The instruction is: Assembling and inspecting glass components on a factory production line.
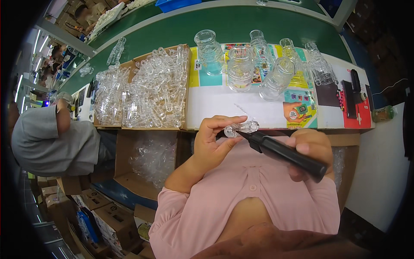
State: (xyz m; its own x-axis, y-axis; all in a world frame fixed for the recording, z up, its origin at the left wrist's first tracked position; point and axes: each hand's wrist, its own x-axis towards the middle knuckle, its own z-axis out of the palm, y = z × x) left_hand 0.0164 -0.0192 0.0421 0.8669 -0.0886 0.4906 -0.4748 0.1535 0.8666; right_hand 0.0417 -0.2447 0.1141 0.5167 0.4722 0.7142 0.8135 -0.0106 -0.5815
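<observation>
Between the fingertips and thumb of my left hand (212, 146) is a small clear plastic piece (247, 126) with a rounded, faceted end. My right hand (315, 149) is wrapped round a black-handled tool (288, 156), which looks like a cutter knife. Its narrow dark tip points left and meets the clear piece, or lies right beside it; I cannot tell which. Both hands are in front of my chest at the near edge of the table. A thin clear strip shows on the white surface just beyond the piece.
Left of my hands, a cardboard box (186, 90) is heaped with clear plastic pieces. Several clear bottle-shaped vessels, one a jar (240, 71), stand ahead. A phone (348, 99) lies at the right. Below the table is an open carton (123, 157); a person in grey (56, 140) sits left.
</observation>
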